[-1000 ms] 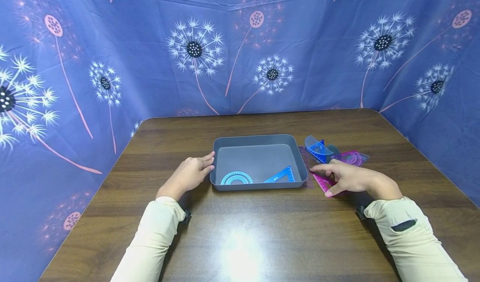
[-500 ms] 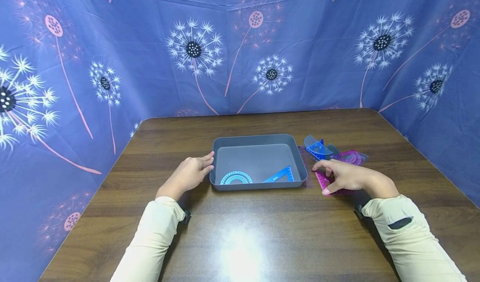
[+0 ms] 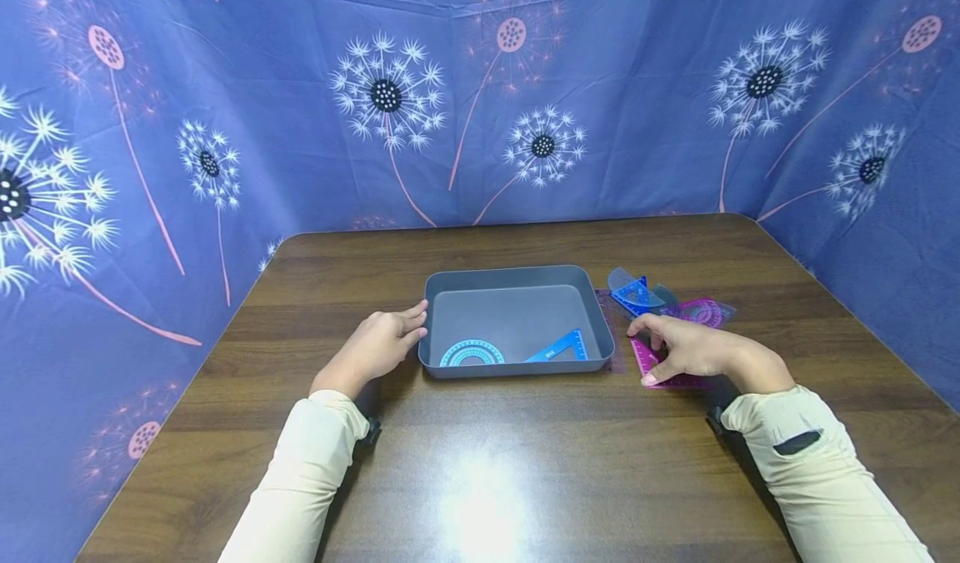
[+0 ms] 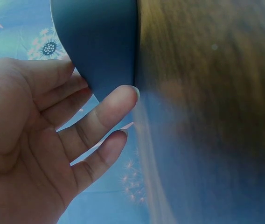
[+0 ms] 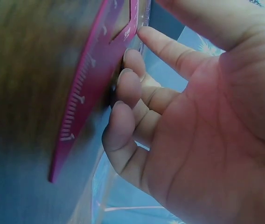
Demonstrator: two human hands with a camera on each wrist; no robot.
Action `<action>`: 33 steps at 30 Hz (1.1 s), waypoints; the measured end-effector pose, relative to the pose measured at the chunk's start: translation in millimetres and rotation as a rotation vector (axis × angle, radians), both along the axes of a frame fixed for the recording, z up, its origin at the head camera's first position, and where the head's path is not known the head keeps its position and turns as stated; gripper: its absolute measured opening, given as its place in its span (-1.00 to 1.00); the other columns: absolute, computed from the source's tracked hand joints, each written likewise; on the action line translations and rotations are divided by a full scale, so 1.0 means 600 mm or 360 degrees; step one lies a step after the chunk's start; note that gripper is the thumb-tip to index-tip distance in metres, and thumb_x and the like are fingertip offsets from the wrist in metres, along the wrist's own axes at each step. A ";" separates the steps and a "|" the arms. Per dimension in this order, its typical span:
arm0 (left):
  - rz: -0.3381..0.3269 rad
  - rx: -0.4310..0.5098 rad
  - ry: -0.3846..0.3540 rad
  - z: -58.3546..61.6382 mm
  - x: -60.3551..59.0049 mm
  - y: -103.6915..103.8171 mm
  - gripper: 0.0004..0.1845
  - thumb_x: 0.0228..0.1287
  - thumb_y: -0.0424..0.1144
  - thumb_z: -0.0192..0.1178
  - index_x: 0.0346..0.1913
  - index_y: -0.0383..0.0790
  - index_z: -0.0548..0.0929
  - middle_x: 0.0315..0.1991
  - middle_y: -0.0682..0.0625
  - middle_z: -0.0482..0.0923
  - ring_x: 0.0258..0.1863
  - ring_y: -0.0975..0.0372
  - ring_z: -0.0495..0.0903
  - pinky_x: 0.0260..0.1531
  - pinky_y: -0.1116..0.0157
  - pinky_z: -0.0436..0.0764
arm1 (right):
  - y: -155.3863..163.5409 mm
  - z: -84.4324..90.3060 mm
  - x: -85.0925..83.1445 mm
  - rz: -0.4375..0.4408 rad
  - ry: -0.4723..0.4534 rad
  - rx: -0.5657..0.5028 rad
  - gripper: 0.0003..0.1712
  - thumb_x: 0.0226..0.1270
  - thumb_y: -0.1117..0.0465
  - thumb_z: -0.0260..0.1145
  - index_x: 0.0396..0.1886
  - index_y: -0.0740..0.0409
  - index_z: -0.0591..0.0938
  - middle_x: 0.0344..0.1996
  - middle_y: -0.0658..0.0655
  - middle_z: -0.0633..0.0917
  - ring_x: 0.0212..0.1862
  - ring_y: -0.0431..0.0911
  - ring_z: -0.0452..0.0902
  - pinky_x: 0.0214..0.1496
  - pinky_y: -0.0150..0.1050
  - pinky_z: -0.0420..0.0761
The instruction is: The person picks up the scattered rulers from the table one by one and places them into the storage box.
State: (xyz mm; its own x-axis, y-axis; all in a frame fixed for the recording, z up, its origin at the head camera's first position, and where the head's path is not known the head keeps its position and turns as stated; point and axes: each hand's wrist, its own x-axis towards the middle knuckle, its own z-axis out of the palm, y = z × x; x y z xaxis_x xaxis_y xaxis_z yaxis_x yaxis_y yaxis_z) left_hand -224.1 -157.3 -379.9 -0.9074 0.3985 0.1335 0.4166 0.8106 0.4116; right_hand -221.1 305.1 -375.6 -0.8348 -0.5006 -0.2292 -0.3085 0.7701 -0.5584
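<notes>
At the left end of the grey tray [image 3: 517, 326], my left hand [image 3: 378, 346] touches the outer wall with spread, extended fingers. In the left wrist view the fingertips [image 4: 125, 95] lie right along the tray wall [image 4: 104, 51]. A light-blue protractor [image 3: 472, 352] and a blue set square [image 3: 562, 346] lie inside the tray. To the right of it, my right hand [image 3: 697, 351] pinches a pink set square [image 3: 645, 359] between thumb and index finger, low over the table. In the right wrist view the pink set square [image 5: 90, 88] extends past the curled other fingers [image 5: 129, 88].
Behind the right hand lies a loose pile of blue set squares and protractors [image 3: 637, 295] with a pink protractor [image 3: 703, 313]. A dark purple see-through piece [image 3: 611, 321] lies against the tray's right side. The wooden table [image 3: 375, 480] meets a blue dandelion-print cloth [image 3: 300, 130].
My right hand has shifted the pink set square a little and turned it, with thumb and index finger settling on it. The left hand and the tray stay in place.
</notes>
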 end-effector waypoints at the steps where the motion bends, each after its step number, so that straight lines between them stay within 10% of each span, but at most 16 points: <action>1: -0.0002 0.0002 -0.0002 0.000 0.000 0.000 -0.59 0.48 -0.21 0.16 0.26 -0.34 0.55 0.39 -0.01 0.38 -0.64 0.38 0.50 -0.10 0.13 0.59 | 0.000 0.000 -0.001 0.0003 0.0007 0.0009 -0.14 0.01 0.02 0.61 0.22 0.26 0.40 -0.18 0.24 0.53 -0.17 0.02 0.45 -0.17 -0.12 0.50; 8: -0.0013 -0.0004 0.0005 0.000 -0.002 0.000 -0.59 0.48 -0.21 0.16 0.27 -0.34 0.55 0.38 -0.03 0.39 -0.65 0.36 0.47 -0.09 0.13 0.58 | -0.002 0.000 -0.004 -0.0010 0.0006 0.0043 -0.11 -0.01 -0.01 0.62 0.22 0.27 0.40 -0.16 0.26 0.53 -0.13 0.06 0.46 -0.13 -0.03 0.53; 14: -0.0028 -0.0005 0.0048 -0.002 -0.004 -0.002 -0.60 0.47 -0.21 0.17 0.25 -0.34 0.56 0.37 -0.03 0.40 -0.16 0.16 0.68 0.11 0.06 0.54 | -0.004 0.000 -0.004 -0.0027 0.0010 0.0045 -0.10 -0.02 -0.01 0.62 0.23 0.29 0.40 -0.15 0.26 0.53 -0.10 0.08 0.46 -0.08 0.02 0.53; 21: -0.0016 0.0020 -0.0012 0.000 -0.003 -0.003 -0.58 0.48 -0.20 0.15 0.27 -0.34 0.54 0.39 -0.02 0.37 -0.70 0.40 0.46 -0.24 0.23 0.57 | -0.005 -0.001 -0.006 -0.0036 0.0003 0.0021 -0.13 -0.03 0.03 0.63 0.18 0.30 0.41 -0.18 0.25 0.52 -0.17 0.04 0.45 -0.17 -0.13 0.51; 33: -0.0026 -0.0014 0.0018 -0.003 -0.005 -0.003 -0.59 0.48 -0.21 0.15 0.27 -0.34 0.54 0.39 -0.02 0.38 -0.29 0.17 0.68 0.06 0.08 0.56 | -0.004 -0.006 -0.001 -0.0113 0.0058 -0.0065 -0.20 -0.07 0.09 0.66 0.02 0.30 0.37 -0.24 0.21 0.55 -0.23 0.00 0.44 -0.22 -0.20 0.45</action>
State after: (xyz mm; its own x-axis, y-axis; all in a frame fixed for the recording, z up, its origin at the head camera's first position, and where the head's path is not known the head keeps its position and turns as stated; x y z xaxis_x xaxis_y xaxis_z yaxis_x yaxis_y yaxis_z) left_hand -227.2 -159.4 -381.5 -0.8993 0.4145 0.1398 0.4342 0.8073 0.3997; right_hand -221.8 302.8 -378.9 -0.8760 -0.4480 -0.1787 -0.2743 0.7674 -0.5795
